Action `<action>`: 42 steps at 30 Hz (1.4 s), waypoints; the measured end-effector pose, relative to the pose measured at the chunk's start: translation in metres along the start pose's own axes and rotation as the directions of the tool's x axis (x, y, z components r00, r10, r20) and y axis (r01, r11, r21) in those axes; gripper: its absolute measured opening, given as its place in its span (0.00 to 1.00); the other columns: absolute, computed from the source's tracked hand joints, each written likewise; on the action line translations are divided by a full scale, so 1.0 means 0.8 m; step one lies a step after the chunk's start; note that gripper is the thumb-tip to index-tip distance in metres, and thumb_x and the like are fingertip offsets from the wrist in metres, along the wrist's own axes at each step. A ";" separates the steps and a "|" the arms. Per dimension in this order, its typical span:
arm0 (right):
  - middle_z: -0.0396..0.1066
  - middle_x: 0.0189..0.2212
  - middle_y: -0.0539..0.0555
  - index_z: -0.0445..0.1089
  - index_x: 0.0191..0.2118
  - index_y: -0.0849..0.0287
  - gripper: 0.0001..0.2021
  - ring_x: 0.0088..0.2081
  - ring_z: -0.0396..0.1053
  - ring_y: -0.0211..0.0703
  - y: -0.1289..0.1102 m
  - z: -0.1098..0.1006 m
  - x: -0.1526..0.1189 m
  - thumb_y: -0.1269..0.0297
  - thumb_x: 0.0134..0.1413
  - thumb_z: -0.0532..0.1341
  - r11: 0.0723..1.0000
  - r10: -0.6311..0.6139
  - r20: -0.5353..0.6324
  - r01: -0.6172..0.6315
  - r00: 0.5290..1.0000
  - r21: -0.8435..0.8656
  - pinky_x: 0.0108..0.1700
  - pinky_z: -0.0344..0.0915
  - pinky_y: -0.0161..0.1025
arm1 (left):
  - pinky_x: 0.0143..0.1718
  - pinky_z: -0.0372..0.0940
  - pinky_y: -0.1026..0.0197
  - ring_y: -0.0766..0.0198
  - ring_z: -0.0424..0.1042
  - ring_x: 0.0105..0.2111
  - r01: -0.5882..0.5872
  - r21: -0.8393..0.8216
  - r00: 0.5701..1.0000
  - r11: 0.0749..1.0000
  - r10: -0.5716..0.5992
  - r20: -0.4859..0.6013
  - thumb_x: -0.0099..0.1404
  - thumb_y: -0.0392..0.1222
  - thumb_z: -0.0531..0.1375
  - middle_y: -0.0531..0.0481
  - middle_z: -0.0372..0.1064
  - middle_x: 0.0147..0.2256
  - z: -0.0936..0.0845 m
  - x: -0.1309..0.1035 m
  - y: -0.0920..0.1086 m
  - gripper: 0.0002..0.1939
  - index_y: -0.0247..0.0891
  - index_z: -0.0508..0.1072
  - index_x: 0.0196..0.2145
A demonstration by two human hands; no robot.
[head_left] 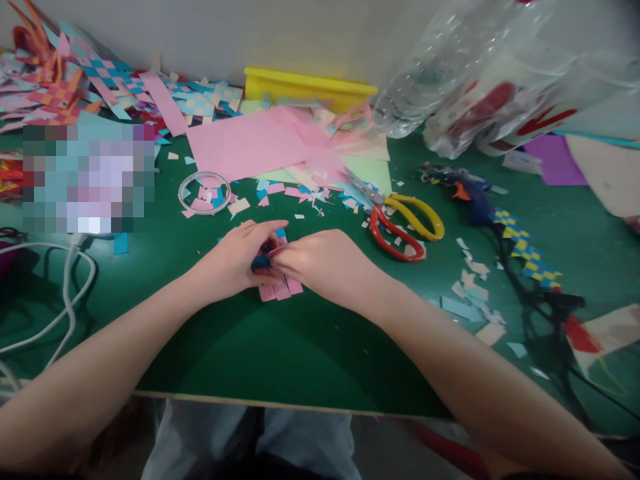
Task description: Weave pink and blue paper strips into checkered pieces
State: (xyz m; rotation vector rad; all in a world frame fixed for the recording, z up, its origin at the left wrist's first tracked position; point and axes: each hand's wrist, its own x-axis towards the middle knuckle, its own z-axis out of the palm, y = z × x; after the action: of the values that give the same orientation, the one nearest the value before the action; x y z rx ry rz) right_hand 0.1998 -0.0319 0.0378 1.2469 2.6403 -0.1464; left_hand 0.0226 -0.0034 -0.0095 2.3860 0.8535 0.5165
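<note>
The left hand [240, 257] and right hand [320, 267] pinch a pink-and-blue paper piece [280, 283] — fingers closed on it; scissors [383, 200] lie beyond, blades apart.

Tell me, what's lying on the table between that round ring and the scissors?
Small cut paper scraps, mostly pink, blue and white, lie scattered between the ring and the scissors, as the head view shows.

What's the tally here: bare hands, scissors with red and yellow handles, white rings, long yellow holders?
Hands (left hand, right hand): 2
Scissors: 1
White ring: 1
Yellow holder: 1
Total: 5
</note>
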 end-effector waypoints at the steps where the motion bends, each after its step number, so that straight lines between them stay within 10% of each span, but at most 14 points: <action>1: 0.76 0.32 0.56 0.73 0.38 0.60 0.10 0.33 0.72 0.42 -0.001 -0.002 0.000 0.71 0.61 0.53 1.000 -0.005 0.016 0.005 1.000 -0.005 0.26 0.48 0.36 | 0.49 0.61 0.53 0.57 0.66 0.45 -0.001 -0.003 1.000 1.000 0.001 -0.001 0.54 0.42 0.68 0.46 0.69 0.46 0.000 0.000 0.000 0.38 0.38 0.56 0.58; 42: 0.76 0.31 0.55 0.74 0.38 0.60 0.10 0.31 0.72 0.43 -0.014 -0.014 0.000 0.72 0.59 0.54 0.998 0.045 0.082 -0.041 0.996 -0.056 0.23 0.43 0.37 | 0.47 0.60 0.54 0.58 0.66 0.43 -0.027 -0.019 1.000 0.999 0.027 -0.010 0.55 0.43 0.67 0.46 0.69 0.46 0.004 0.000 -0.004 0.36 0.37 0.57 0.58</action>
State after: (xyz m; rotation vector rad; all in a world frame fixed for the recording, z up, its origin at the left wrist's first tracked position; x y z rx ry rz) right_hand 0.1891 -0.0369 0.0486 1.2512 2.5280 -0.1156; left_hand 0.0227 -0.0023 -0.0137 2.3820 0.8180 0.5445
